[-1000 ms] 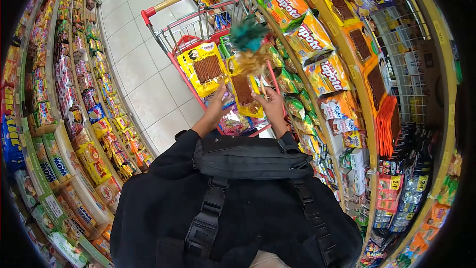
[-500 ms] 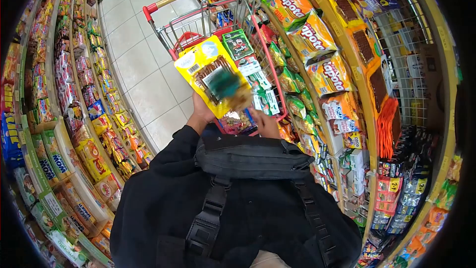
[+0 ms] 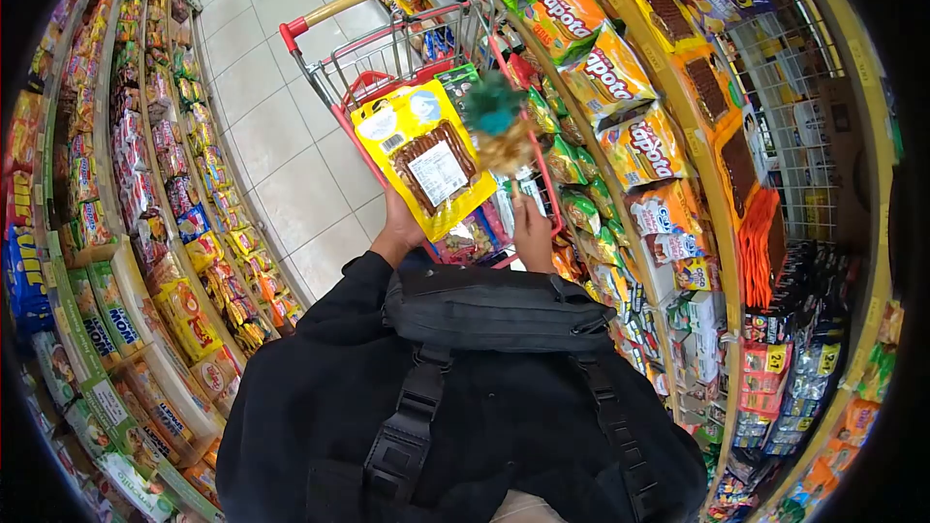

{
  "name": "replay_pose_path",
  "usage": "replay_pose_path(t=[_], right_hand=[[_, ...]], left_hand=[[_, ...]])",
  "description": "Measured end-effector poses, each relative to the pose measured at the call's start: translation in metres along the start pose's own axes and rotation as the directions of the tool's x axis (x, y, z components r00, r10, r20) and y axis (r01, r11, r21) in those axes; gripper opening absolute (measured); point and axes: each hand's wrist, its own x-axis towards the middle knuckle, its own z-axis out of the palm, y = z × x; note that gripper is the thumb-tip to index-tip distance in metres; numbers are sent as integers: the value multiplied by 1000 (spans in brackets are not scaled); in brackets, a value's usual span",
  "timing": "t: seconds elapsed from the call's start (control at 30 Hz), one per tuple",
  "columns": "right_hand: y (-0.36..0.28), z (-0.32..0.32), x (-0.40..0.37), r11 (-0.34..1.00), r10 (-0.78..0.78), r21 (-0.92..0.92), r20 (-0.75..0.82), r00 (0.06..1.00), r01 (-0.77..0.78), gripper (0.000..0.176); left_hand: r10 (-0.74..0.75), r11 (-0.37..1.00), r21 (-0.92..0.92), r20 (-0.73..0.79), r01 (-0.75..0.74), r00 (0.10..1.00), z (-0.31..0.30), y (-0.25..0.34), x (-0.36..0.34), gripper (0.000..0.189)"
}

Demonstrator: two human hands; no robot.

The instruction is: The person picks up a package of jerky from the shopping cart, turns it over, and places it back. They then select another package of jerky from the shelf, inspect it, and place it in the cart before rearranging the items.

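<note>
My left hand (image 3: 400, 225) grips the lower left edge of a yellow package (image 3: 426, 157) with a clear window showing brown sticks and a white label. My right hand (image 3: 532, 230) is closed on the handle of a duster (image 3: 496, 116), whose teal and tan head is blurred by motion just right of the package. Both are held over a shopping cart (image 3: 351, 97) with red trim. Inside the cart, a green package is partly hidden behind the duster, and colorful packets (image 3: 465, 240) show below the yellow package.
Shelves of snack packets (image 3: 199, 232) curve along the left. On the right, close to the cart, orange and green bags (image 3: 610, 73) stand on shelves, with hanging orange strips (image 3: 756, 247) beyond. Pale floor tiles (image 3: 262, 87) run between the left shelves and the cart.
The duster has moved off the yellow package, up and to the right, with my right hand rising too. The package's label is now uncovered, and the package has shifted slightly right.
</note>
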Motion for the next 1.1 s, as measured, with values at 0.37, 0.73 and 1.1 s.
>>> replay_pose_path(t=[0.37, 0.73, 1.1], right_hand=[[-6, 1, 21, 990, -131, -50, -24, 991, 130, 31], [74, 17, 12, 941, 21, -336, 153, 988, 32, 27], [17, 1, -6, 790, -181, 592, 475, 861, -161, 92]], left_hand=[[-12, 993, 114, -102, 23, 995, -4, -8, 3, 61], [147, 989, -24, 8, -147, 989, -12, 22, -1, 56], [-19, 865, 501, 95, -31, 995, 7, -5, 9, 68]])
